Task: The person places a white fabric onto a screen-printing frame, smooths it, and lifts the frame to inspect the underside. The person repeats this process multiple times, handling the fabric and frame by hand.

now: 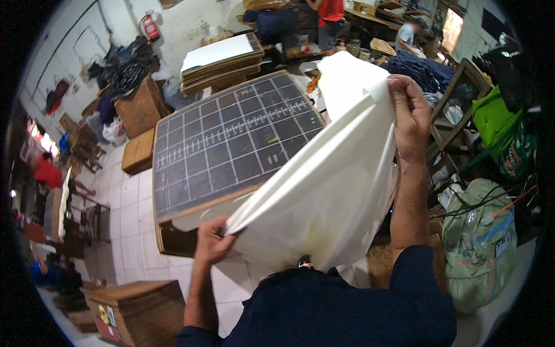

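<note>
A large cream-white sheet of thin cloth-like material [324, 191] hangs stretched between my hands, in front of my body, with folds running from corner to corner. My left hand [215, 240] is closed on its lower left edge, by the near edge of a table. Raised higher at the right, my right hand [410, 113] pinches the upper right part between thumb and fingers. Part of the sheet flops over beyond that hand. Behind it stands the table with a dark top marked in a white grid [202, 144]; the sheet hides its right side.
A stack of boards with a white top [222, 55] stands behind the table. Cardboard boxes [141, 306] sit at the left. At the right are a pale green sack [480, 243], loose cables and a wooden frame [462, 95]. Other people [329, 23] are farther back and left.
</note>
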